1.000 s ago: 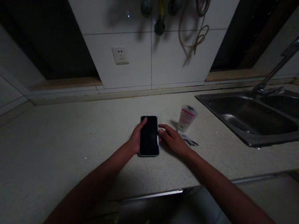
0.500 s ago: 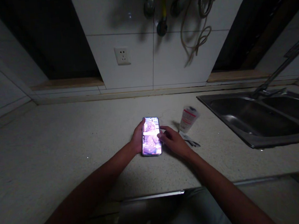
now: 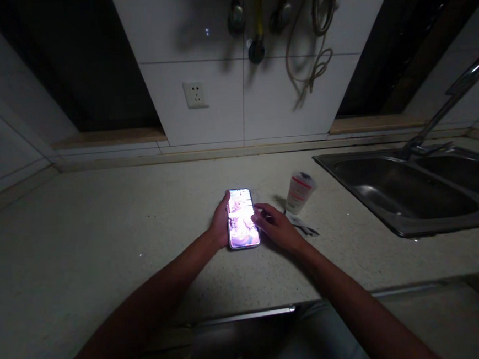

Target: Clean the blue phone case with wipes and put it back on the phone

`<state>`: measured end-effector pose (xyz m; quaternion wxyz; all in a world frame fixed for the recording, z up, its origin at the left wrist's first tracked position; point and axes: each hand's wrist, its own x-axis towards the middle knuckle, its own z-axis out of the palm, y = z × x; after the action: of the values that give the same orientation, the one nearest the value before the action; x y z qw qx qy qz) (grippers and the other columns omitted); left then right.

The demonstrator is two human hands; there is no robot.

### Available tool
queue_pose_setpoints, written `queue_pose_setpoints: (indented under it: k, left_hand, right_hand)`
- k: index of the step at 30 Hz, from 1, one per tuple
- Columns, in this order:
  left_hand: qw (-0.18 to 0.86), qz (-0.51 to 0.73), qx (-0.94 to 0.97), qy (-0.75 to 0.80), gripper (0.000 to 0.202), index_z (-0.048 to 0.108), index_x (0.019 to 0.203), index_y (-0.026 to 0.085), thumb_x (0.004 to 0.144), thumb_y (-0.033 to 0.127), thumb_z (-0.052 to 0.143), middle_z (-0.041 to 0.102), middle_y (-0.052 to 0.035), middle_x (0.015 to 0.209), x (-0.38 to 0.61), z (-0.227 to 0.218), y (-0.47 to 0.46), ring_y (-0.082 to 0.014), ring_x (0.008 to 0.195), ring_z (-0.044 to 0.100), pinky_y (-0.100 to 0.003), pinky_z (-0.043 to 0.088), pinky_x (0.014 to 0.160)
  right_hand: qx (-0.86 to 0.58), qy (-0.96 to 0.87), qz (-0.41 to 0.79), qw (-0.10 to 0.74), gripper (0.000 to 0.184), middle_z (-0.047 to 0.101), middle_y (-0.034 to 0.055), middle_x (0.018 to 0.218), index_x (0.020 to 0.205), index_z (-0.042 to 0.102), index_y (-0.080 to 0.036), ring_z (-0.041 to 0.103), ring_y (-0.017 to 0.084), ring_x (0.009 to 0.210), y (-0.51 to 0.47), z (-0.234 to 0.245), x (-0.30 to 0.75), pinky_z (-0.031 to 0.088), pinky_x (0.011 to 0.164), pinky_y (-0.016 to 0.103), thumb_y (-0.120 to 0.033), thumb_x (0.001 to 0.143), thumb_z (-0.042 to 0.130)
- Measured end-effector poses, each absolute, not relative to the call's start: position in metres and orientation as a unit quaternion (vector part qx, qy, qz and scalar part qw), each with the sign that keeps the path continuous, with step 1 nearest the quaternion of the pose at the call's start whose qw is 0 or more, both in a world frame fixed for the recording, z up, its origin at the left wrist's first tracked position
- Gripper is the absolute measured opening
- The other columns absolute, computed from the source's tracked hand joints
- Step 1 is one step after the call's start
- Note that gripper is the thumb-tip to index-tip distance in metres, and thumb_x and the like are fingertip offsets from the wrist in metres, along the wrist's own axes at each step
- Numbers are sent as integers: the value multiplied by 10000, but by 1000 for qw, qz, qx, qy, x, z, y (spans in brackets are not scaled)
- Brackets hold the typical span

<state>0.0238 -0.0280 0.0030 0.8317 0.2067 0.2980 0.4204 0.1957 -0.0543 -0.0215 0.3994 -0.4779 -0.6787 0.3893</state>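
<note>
At the far left, a dark window opening with a wooden sill sits above a pale, speckled surface in dim light. Next, a wall socket is set in white tile. Below it, your left hand grips the left side of a phone, thumb along the upper left edge. The phone is over the middle of the surface, its screen lit bright pink and white and facing up; whether it rests on the surface, you cannot tell. At its right edge is your right hand, fingers curled and thumb at the screen's edge; whether it pinches the phone is unclear. Just right stands a clear cup with red print, beside a flat, dark-and-white piece. Farthest right is a two-basin metal sink with a tall faucet.
</note>
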Motion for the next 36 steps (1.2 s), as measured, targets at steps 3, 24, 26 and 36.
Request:
queue_pose_setpoints:
  k: [3,24,26,36]
  left_hand:
    - [840,416,206,281,709,674,1138,98,945,675,310,747,-197,945,23,2,-26,-319,855,734,-471,554,802]
    - [616,589,297,431,455,636,886,165,684,526,825,691,-24,737,25,2,-24,-180,699,668,-318,557,734]
    - [604,588,307,442,478,643,873,155,651,529,839,695,-33,735,26,1,-23,-187,695,668,-317,554,706]
    - [626,580,263,450,372,631,791,150,709,472,797,653,-32,633,25,3,-22,-167,576,618,-312,542,611]
  right_hand:
    - [-478,-659,413,410,523,698,79,1037,1269,586,-183,647,196,875,-54,-21,195,510,784,341,-540,887,602]
    - [-431,-590,525,438,486,646,-8,530,838,583,-189,642,159,470,-56,-14,188,514,500,260,-667,876,505]
    - [-428,-596,518,439,488,646,-9,532,822,578,-192,640,155,470,-56,-15,188,514,504,258,-668,890,493]
    - [-393,-660,462,443,354,659,0,615,848,571,-207,635,170,593,-62,-12,186,500,595,276,-525,952,457]
